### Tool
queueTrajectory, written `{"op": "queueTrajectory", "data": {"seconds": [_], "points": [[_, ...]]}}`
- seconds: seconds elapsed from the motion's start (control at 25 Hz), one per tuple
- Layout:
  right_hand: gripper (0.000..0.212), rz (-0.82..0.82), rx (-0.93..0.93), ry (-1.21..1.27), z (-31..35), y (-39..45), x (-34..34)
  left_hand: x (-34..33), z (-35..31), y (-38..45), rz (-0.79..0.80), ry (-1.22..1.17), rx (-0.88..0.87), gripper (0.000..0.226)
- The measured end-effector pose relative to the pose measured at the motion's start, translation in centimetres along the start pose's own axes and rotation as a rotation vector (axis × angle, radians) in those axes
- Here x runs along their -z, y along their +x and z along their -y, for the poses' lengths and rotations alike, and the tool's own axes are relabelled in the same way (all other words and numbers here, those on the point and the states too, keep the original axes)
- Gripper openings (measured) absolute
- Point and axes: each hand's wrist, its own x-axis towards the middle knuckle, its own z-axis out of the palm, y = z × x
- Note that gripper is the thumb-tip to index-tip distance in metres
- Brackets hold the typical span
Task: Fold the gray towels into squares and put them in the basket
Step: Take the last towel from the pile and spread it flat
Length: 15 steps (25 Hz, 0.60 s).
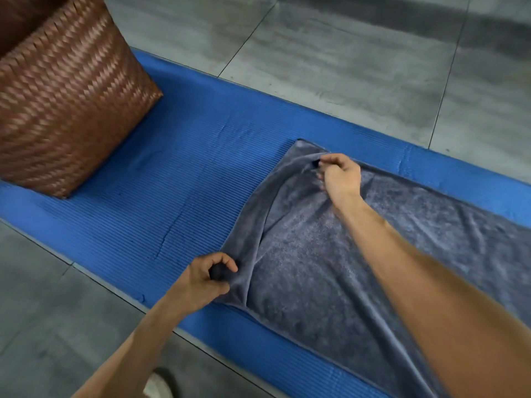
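Gray towel (330,268) spread on blue mat (178,179), unfolded; left-end corners pinched by left hand (208,278) and right hand (340,175). First fold barely begun; basket (66,104) placement pending.

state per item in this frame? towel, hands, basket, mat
gray towel: spread on the mat, not yet folded, left end lifted and rumpled
left hand: pinches the towel's near left corner
right hand: pinches the towel's far left corner
basket: upright on the mat's left end, apart from the towel, inside not visible
blue mat: flat on the tiled floor
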Motion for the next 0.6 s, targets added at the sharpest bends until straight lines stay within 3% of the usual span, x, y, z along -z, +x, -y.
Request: {"op": "queueTrajectory", "data": {"seconds": [0.12, 0.16, 0.24, 0.36, 0.44, 0.6], "points": [[0.037, 0.168, 0.18, -0.433, 2.2, 2.2, -0.4, -1.3, -0.9, 0.3, -0.313, 0.057, -0.016, 0.025], [0.041, 0.237, 0.163, -0.574, 2.9, 2.8, -0.9, -1.9, -1.2, 0.4, -0.429, 0.245, -0.077, 0.017], [0.038, 0.321, 0.09, -0.698, 3.8, 3.5, -2.1, -3.2, -2.0, 0.6, -0.462, 0.535, -0.169, 0.025], [0.026, 0.381, -0.034, -0.613, 4.4, 3.2, -3.2, -5.1, -3.3, 0.8, -0.285, 0.57, -0.089, 0.043], [0.027, 0.363, -0.084, -0.52, 4.3, 3.5, -3.2, -5.7, -3.4, 0.9, -0.328, 0.607, -0.056, 0.039], [0.03, 0.342, -0.159, -0.105, 4.3, 5.3, -2.8, -5.4, -2.9, 0.4, -0.349, 0.636, -0.028, 0.041]]}}
